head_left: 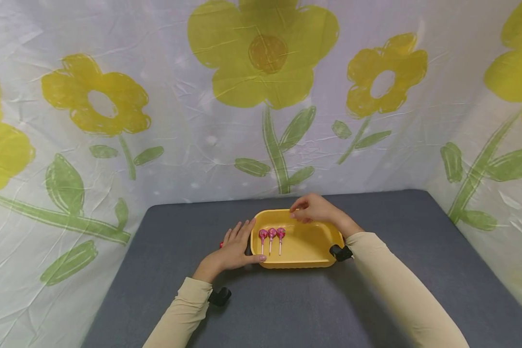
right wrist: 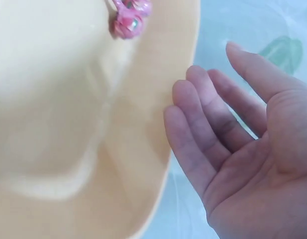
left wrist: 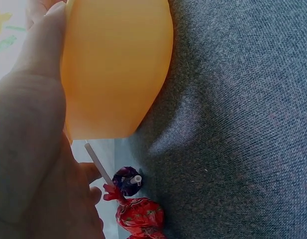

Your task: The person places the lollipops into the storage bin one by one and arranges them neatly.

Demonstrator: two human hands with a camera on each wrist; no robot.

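Note:
Three pink-wrapped lollipops (head_left: pixel 271 234) lie side by side at the left end of a yellow plastic basin (head_left: pixel 300 265). My left hand (head_left: pixel 233 249) rests on the basin's left end, fingers spread and fairly straight along the rim, with the thumb at the front corner. Over the far rim, my right hand (head_left: pixel 315 209) hovers with its fingers loosely bent. Nothing lies in its palm in the right wrist view. A red-wrapped lollipop (left wrist: pixel 141 216) and a dark purple one (left wrist: pixel 127 180) lie beside the basin, mostly hidden behind my left hand in the head view.
The basin stands on a table with a dark grey-blue cloth (head_left: pixel 278 309). Behind the table and at both sides hangs a white curtain (head_left: pixel 178 145) printed with yellow flowers. Black wrist cameras (head_left: pixel 220 296) sit on both of my sleeves.

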